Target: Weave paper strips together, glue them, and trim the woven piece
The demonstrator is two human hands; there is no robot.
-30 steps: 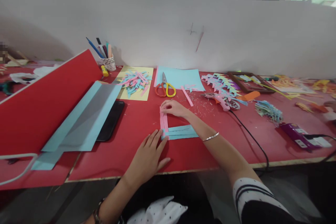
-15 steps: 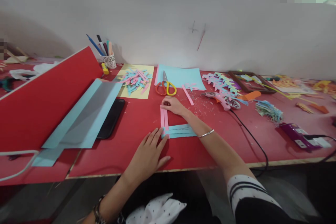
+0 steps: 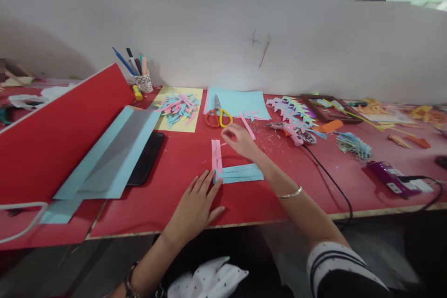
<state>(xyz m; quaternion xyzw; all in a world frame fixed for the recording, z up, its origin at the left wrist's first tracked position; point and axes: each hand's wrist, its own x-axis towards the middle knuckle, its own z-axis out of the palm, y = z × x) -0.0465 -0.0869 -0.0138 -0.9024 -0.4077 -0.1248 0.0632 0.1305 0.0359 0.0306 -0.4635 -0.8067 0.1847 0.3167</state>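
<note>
My left hand [image 3: 197,201] lies flat with its fingers apart. Its fingertips press the corner where pink paper strips [image 3: 217,151] cross blue paper strips [image 3: 244,173]. The pink ones point away from me and the blue ones run to the right. My right hand [image 3: 240,140] is raised just beyond, thumb and fingers bent into a pinch. A thin pink bit, seemingly the end of a lifted paper strip [image 3: 224,144], shows at its fingertips. Red-and-yellow-handled scissors [image 3: 218,114] lie just past this hand, near a loose pink strip [image 3: 247,126].
Blue sheets [image 3: 240,102] lie behind the scissors; cut scraps [image 3: 179,106] cover a yellow sheet to their left. A phone [image 3: 146,160] sits under a long folded sheet [image 3: 104,158]. On the right are a pink glue gun [image 3: 293,132] with its cord and a purple power strip [image 3: 393,178].
My right hand has drawn back to the right from the far ends of the pink strips and lifted, with a thin pink bit at its fingertips. My left hand stays on the corner.
</note>
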